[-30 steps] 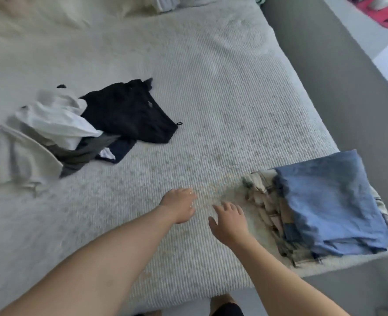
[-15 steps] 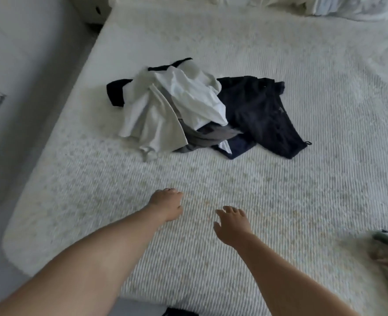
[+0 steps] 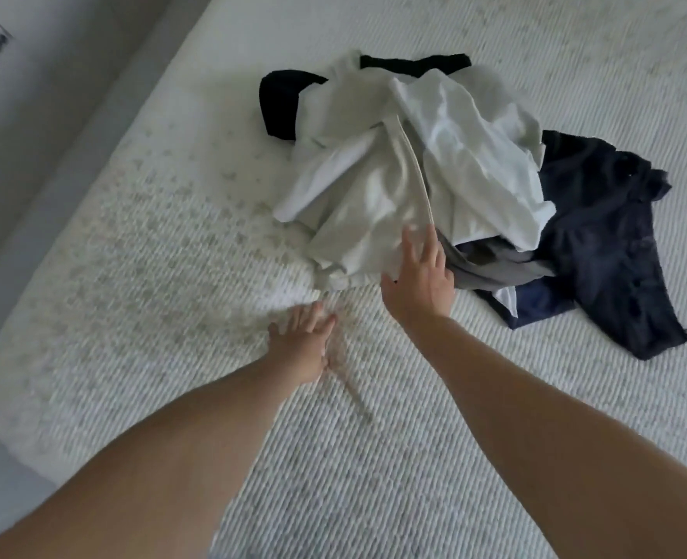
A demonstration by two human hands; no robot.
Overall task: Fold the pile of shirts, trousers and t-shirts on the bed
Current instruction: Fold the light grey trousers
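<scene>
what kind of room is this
Most likely a bedroom at home: a wide bed with a ribbed white cover, a loose pile of clothes on it, and bare floor beside it.

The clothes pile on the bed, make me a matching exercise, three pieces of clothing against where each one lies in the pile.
Things:
1. white shirt
2. grey garment
3. black garment

Places:
A. far left end of the pile
B. on top, middle
C. near edge, just right of the right hand

Pairs: 1-B, 2-C, 3-A
</scene>
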